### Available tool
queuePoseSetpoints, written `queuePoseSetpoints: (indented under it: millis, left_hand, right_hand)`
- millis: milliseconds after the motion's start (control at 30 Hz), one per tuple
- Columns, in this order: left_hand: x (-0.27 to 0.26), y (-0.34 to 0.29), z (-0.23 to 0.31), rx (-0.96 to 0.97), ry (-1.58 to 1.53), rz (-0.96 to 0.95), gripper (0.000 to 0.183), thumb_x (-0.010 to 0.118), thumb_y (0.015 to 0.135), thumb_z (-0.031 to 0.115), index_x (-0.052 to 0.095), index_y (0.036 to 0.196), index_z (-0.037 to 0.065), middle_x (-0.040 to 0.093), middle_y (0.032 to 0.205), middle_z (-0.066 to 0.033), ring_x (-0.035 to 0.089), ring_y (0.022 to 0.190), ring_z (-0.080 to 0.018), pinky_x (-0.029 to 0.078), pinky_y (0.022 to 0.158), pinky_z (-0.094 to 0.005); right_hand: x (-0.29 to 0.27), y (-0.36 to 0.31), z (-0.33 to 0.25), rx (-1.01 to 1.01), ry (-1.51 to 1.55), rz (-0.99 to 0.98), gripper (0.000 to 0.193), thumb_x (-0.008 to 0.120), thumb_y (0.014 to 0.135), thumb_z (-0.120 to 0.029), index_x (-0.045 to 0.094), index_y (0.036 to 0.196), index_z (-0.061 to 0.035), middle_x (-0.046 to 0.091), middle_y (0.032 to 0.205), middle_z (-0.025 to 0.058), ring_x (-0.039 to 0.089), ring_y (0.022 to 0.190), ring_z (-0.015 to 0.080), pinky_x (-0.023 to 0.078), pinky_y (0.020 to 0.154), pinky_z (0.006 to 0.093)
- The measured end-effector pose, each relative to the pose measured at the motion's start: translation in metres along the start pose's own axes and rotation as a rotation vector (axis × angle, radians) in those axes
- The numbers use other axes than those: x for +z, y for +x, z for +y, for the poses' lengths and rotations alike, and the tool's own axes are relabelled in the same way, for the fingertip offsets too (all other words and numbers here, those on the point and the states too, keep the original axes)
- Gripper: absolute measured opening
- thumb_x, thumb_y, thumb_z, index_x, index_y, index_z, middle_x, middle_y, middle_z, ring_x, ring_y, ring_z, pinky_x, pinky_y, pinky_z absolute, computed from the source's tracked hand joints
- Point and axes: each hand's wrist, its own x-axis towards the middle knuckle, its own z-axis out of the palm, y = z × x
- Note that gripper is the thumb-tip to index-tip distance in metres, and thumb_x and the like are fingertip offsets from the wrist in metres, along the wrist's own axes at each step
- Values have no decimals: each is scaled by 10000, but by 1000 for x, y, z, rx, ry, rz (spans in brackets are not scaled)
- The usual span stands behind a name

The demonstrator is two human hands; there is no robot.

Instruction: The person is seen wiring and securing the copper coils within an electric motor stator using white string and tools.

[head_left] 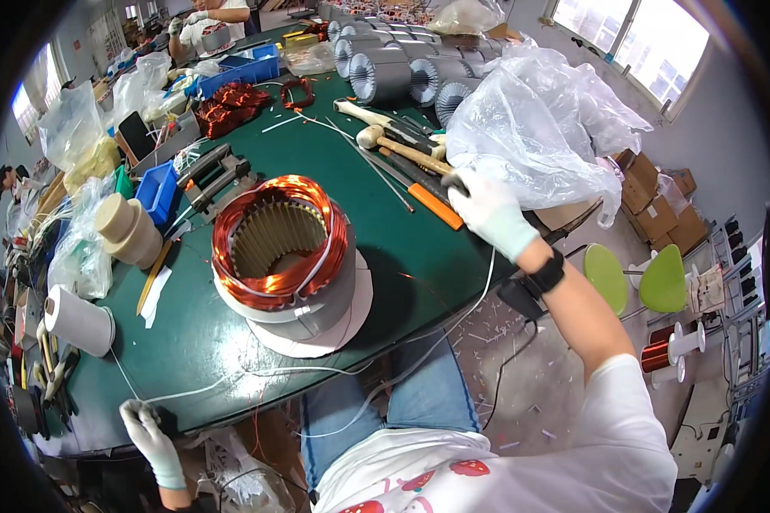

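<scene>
A cylindrical grey metal stator core wound with orange-brown copper wire (pixel 274 286) stands upright on a round white cardboard disc (pixel 361 315), at the centre of a dark green tabletop (pixel 192 350). The 2 hands wear white gloves. The left hand (pixel 152 440) is at the table's near left edge, its grip narrow, fingers bent together beside a thin white cord (pixel 295 370); I cannot tell whether they pinch it. The cord runs right along the near edge, then up towards the right wrist. A white cone-shaped thread spool (pixel 79 321) lies farther left.

The right hand (pixel 488 209) is at the table's right side, fingers curled at the handle end of a pale-headed wooden mallet (pixel 406 152); what it grips, I cannot tell. An orange-handled tool (pixel 435 207) lies just left, near a crumpled clear plastic bag (pixel 522 128).
</scene>
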Motion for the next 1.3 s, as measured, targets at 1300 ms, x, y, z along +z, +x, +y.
queuePoseSetpoints:
  millis: [1300]
  left_hand:
    - [32, -22, 19, 255, 500, 173, 308, 552, 1029, 289, 562, 1061, -17, 600, 958, -158, 581, 844, -297, 495, 823, -396]
  right_hand:
    - [124, 224, 89, 430, -369, -485, 315, 552, 904, -218, 745, 1101, -66, 691, 1185, 185, 670, 1107, 349, 521, 941, 450]
